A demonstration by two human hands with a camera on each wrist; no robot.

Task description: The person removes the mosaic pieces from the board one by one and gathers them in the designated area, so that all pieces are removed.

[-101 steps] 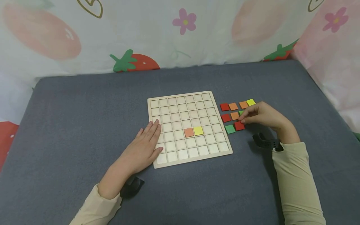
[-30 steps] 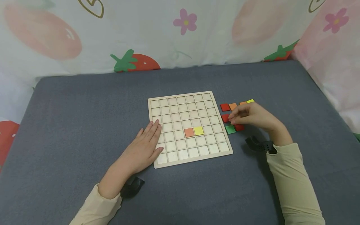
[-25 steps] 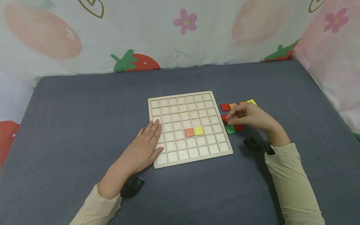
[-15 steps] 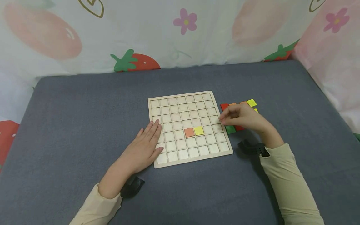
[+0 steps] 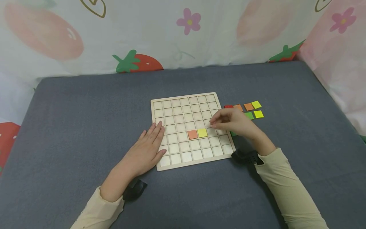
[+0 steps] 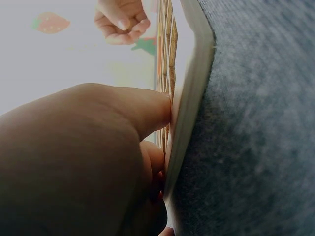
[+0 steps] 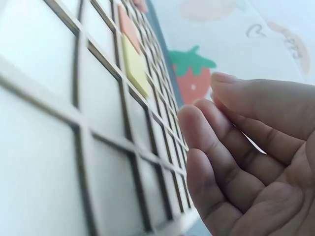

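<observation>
My left hand (image 5: 145, 149) lies flat with straight fingers on the left edge of a wooden grid board (image 5: 186, 163). In the left wrist view the thumb (image 6: 152, 110) presses on the board's rim. My right hand (image 5: 235, 122) is over the right part of the board, thumb and fingertips close together in a pinching shape. No tile shows at those fingertips in the head or right wrist view, and whether one is hidden there I cannot tell. An orange tile (image 5: 193, 134) and a yellow tile (image 5: 202, 132) sit side by side in the grid.
Right of the board, loose square tiles lie on the grey cloth, among them an orange tile (image 5: 248, 107), a green tile (image 5: 249, 115) and a yellow tile (image 5: 258, 114). My right hand hides some others. A patterned curtain (image 5: 214, 41) hangs behind the table.
My right hand has moved left from the loose tiles to over the board. Yellow and green tiles at the right have come back into view. My left hand stays in place.
</observation>
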